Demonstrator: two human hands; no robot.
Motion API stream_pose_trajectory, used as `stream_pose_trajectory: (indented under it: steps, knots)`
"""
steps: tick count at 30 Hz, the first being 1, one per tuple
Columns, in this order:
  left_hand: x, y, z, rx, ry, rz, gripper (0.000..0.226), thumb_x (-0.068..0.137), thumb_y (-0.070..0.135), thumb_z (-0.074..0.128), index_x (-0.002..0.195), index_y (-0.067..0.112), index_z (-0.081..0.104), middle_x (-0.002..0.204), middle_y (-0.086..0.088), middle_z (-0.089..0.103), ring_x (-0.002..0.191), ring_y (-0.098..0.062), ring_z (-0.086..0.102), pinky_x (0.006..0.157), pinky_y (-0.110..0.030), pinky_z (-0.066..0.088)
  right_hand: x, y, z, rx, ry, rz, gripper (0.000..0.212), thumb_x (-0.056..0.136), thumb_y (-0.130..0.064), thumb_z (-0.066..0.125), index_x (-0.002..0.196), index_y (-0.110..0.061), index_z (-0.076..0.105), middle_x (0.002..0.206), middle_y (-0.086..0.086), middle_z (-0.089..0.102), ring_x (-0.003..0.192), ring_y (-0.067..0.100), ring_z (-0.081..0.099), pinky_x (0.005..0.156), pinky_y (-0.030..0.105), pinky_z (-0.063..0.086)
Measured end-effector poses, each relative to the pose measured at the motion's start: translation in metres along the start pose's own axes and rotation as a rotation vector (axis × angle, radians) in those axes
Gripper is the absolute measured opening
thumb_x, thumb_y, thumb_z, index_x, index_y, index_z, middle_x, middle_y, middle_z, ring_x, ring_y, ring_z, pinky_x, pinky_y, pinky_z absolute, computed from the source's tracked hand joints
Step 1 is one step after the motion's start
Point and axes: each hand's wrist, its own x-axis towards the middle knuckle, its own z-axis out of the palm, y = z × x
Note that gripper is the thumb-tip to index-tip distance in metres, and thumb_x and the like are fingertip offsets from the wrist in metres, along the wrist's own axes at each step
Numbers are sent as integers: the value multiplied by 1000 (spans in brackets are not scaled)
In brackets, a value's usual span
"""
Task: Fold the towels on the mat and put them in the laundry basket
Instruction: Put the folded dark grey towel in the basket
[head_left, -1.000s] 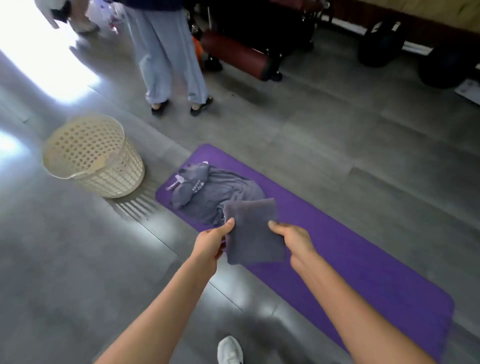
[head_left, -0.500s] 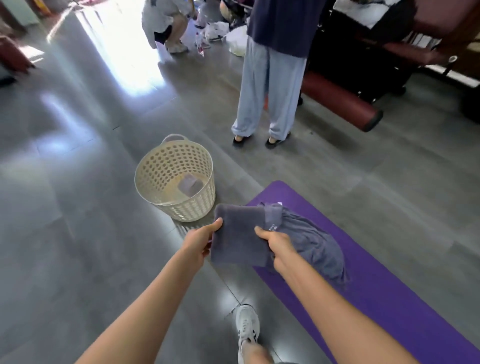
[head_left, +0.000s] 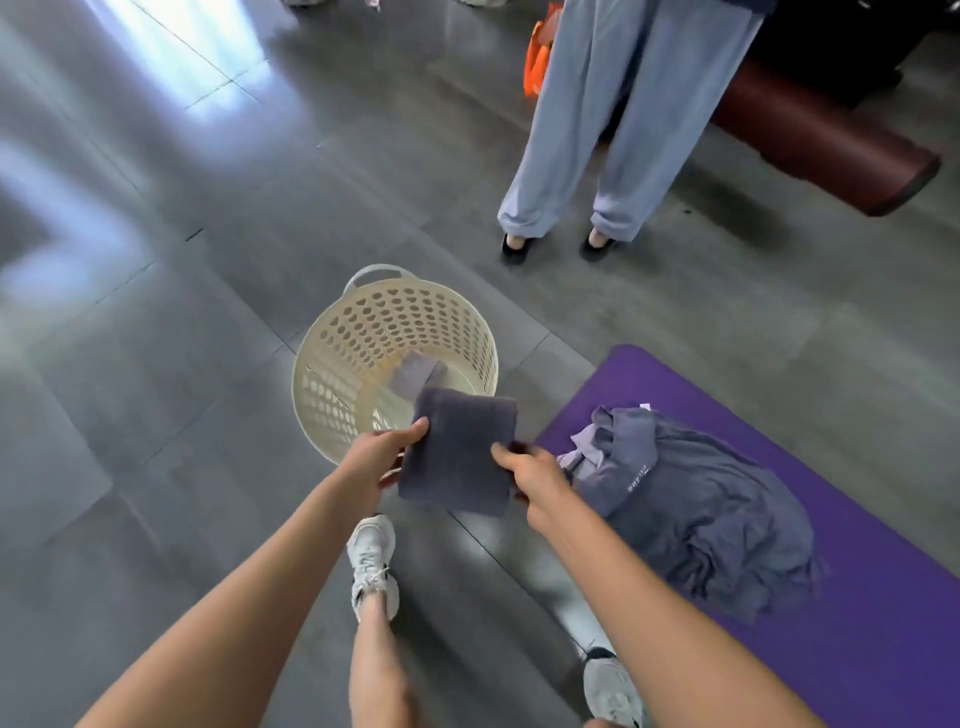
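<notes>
A folded dark grey towel (head_left: 457, 452) hangs between both hands, its far edge over the near rim of the cream laundry basket (head_left: 332, 364). My left hand (head_left: 376, 460) pinches its left edge with thumb on top. Its right edge is gripped by my right hand (head_left: 532, 475). One folded lighter grey towel (head_left: 415, 374) lies at the bottom of the basket. A crumpled pile of grey towels (head_left: 696, 499) sits on the purple mat (head_left: 883, 597) to the right.
A person in light blue trousers (head_left: 597, 119) stands beyond the basket. A dark red padded bench (head_left: 821, 135) lies at the back right. My own white shoes (head_left: 371, 561) stand on the grey tiled floor just below the towel.
I have carried the folded towel left from above the mat to the basket's near rim and stepped closer; the basket now sits directly in front of my hands.
</notes>
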Motion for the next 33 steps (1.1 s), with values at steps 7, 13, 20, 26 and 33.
stream_pose_trajectory:
  steps: [7,13,20,26,33]
  knots:
    - [205,43,-71,193,-101,10,10,84,29,68,81,20,66,83,-3,64,76,-14,55,65,-24,42,152,27,128,166,181,58,18,89,-10,63,107,-10,59,96,9,66,76,17,63,49,19,48]
    - [372,-4,-69,269,-125,19,12,87,27,65,89,15,65,79,-4,64,74,-18,56,57,-21,43,292,86,161,251,341,151,32,91,-14,60,122,-11,54,113,12,65,90,22,63,51,21,48]
    - [529,-74,-21,369,-98,131,29,91,23,58,116,8,57,102,-5,59,89,-18,54,67,-24,42,443,160,154,267,472,79,25,95,-19,55,119,-15,51,106,7,62,91,21,61,67,28,51]
    - [621,-105,13,573,-61,199,34,98,29,40,125,10,49,114,-7,56,107,-25,51,87,-31,38,542,180,148,146,530,-1,25,95,-13,50,119,-5,55,99,6,60,73,10,56,58,20,44]
    - [650,-111,39,940,44,323,55,93,13,40,146,8,25,144,-17,37,130,-34,38,106,-40,31,601,184,148,-69,641,21,30,95,-16,49,121,-2,53,121,17,60,105,33,58,86,35,46]
